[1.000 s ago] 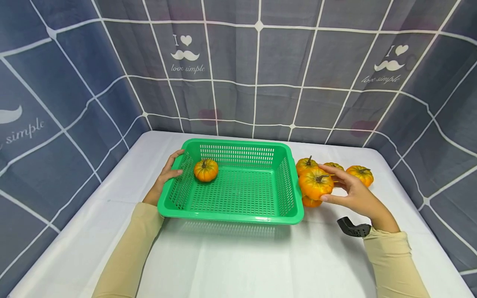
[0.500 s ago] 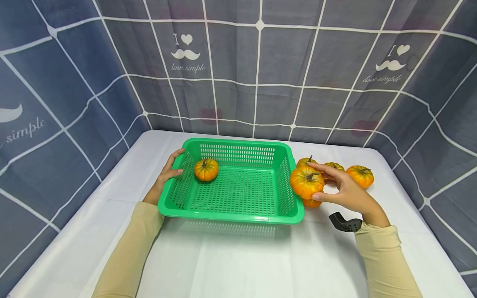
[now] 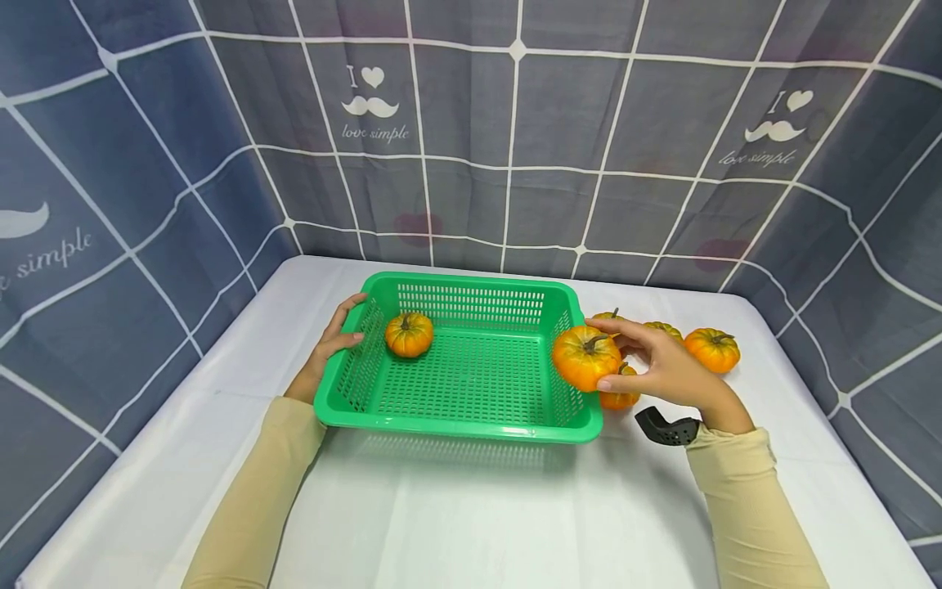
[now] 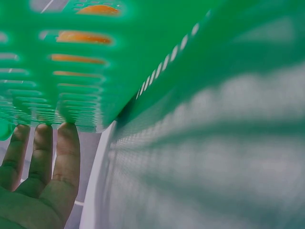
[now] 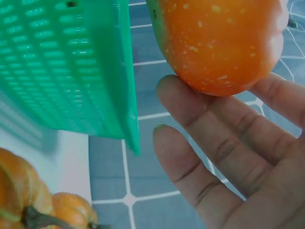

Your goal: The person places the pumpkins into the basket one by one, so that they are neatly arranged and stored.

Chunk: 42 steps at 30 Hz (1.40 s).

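My left hand (image 3: 324,350) holds the left end of a green plastic basket (image 3: 456,430), thumb over the rim and fingers against the outer wall. In the left wrist view, those fingers (image 4: 68,150) touch the slotted side. One small orange pumpkin (image 3: 409,335) sits inside, toward the left. At the basket's right rim, my right hand (image 3: 666,370) grips another small pumpkin (image 3: 585,358) between thumb and fingers, raised over the edge. The right wrist view shows this pumpkin's smooth orange underside (image 5: 219,47), with two fingers spread away below it.
Several more pumpkins stand right of the basket: one by its near right corner (image 3: 620,393), one at the far right (image 3: 712,349), others partly hidden behind my right hand. A white cloth (image 3: 471,515) covers the table. Dark checked curtains (image 3: 552,106) enclose the back and sides.
My right hand has carried its pumpkin leftward, from above the pumpkin group to over the basket's right rim. The left hand and the basket have stayed essentially in place.
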Available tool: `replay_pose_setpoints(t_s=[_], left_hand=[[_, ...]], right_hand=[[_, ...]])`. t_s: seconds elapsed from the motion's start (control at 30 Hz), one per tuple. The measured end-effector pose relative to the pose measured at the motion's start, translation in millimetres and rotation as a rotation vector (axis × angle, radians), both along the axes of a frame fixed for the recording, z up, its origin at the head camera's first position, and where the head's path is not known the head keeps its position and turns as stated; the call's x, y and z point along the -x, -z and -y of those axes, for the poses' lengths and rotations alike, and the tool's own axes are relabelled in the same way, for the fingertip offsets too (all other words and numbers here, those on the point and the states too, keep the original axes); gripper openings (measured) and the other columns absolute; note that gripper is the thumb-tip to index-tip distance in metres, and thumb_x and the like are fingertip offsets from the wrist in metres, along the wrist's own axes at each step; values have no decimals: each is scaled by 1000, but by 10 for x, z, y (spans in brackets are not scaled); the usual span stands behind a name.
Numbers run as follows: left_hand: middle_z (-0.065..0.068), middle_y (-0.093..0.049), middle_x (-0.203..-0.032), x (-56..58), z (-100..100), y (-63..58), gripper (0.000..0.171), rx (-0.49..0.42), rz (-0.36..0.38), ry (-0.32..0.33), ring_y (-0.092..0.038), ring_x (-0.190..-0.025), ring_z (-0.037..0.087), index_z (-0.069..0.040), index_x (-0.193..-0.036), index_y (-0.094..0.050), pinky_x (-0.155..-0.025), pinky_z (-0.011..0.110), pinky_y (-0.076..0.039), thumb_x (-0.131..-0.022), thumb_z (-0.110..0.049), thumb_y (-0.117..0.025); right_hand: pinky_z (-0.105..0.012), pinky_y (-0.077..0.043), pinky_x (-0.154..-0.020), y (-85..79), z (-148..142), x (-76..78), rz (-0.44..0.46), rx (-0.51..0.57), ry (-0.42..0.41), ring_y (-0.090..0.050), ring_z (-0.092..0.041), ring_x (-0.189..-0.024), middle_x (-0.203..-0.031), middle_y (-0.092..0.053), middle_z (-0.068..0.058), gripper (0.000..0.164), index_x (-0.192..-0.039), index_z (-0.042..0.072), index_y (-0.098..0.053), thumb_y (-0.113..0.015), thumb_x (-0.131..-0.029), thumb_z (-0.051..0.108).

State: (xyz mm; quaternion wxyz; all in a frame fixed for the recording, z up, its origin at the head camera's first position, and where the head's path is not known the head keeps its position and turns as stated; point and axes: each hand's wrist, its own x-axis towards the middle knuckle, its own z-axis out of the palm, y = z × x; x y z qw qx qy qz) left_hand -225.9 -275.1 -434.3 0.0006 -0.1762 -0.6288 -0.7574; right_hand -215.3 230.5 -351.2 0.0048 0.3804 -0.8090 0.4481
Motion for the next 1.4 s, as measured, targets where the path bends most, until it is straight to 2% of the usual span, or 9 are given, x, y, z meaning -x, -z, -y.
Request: replay_pose_setpoints(t_s=[0.13, 0.23, 0.37, 0.6, 0.83, 1.0, 1.13, 1.4], left_hand=[[19, -19, -170, 19, -1, -2, 69, 10, 10, -6, -36, -148, 19, -11, -165, -26, -112, 23, -43, -98, -1, -39], [20, -16, -171, 30, -1, -2, 70, 15, 18, -6, -33, -150, 20, -10, -166, -24, -113, 23, -41, -98, -1, -38], [21, -15, -171, 34, 0, -3, 71, 23, 27, -7, -31, -150, 23, -8, -167, -23, -113, 23, -42, -98, -2, -38], [19, -17, -171, 31, -10, 1, 71, 25, 33, -13, -31, -151, 24, -8, -167, -21, -113, 23, -41, -98, -2, -38], [17, -19, -170, 36, -2, 12, 71, 19, 26, -16, -33, -149, 21, -9, -166, -24, -113, 23, -42, -98, -1, -38], [18, -20, -169, 32, 3, 12, 71, 17, 12, -20, -34, -149, 22, -9, -166, -24, -113, 23, -42, -97, -1, -38], [18, -21, -169, 32, -3, 12, 71, 7, 11, -24, -36, -149, 22, -7, -166, -24, -113, 23, -43, -97, 0, -38], [20, -18, -170, 23, -8, 10, 70, -4, 14, -14, -34, -150, 24, -10, -166, -26, -112, 24, -44, -98, -1, -38]], right_hand=[[-25, -57, -89, -94, 68, 25, -22, -87, 10, -65, -15, -100, -133, -70, -8, 71, -147, 1, -63, -93, -82, 3], [-38, -59, -88, -166, 122, 36, -26, -175, 30, -65, -18, -103, -135, -71, -9, 71, -147, 6, -64, -94, -83, 12], [-47, -60, -91, -230, 200, 65, -3, -225, 13, -66, -23, -106, -139, -70, -11, 71, -148, 5, -64, -94, -84, 15], [-45, -59, -88, -274, 314, 138, 9, -244, -36, -67, -24, -105, -139, -69, -14, 70, -147, 2, -63, -93, -85, 15], [-52, -59, -92, -305, 416, 211, 32, -259, -63, -67, -29, -114, -140, -69, -13, 70, -148, 2, -61, -92, -88, 16], [-48, -60, -91, -315, 480, 258, 34, -259, -83, -67, -28, -112, -139, -69, -14, 69, -148, -1, -61, -92, -87, 14], [-46, -60, -93, -317, 524, 288, 37, -262, -97, -67, -28, -111, -140, -68, -15, 69, -148, -2, -61, -91, -88, 13], [-52, -59, -98, -317, 636, 348, 68, -289, -97, -67, -32, -114, -144, -66, -17, 71, -150, -2, -58, -90, -89, 16]])
